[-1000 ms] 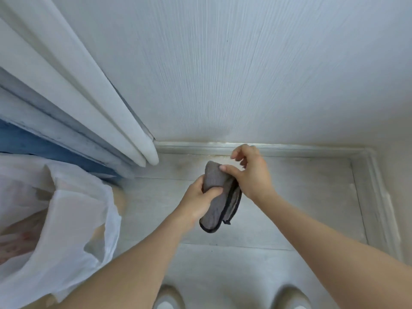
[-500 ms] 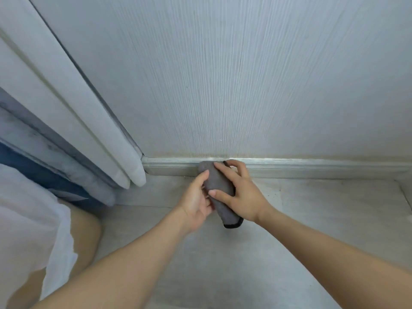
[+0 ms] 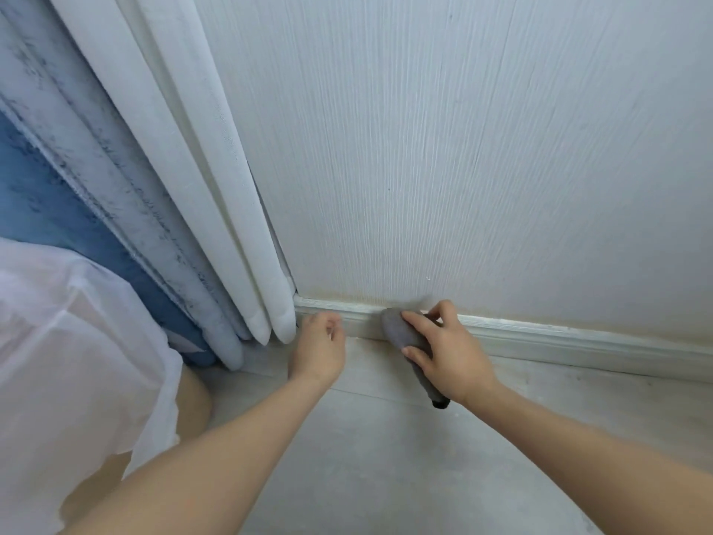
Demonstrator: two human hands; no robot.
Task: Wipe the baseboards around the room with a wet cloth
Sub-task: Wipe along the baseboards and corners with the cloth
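While my right hand (image 3: 443, 351) presses the folded cloth (image 3: 401, 332) onto the baseboard (image 3: 578, 337) to scrub, my left hand (image 3: 318, 349) hovers loosely curled, empty — free to steady me.

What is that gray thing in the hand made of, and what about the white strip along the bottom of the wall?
The gray cloth looks like soft microfiber fabric: fuzzy, matte, folded, with a dark stitched edge. The right hand holds it against the baseboard, which looks like white painted wood or plastic; its smooth moulded ridges show, but the look leaves the core open.
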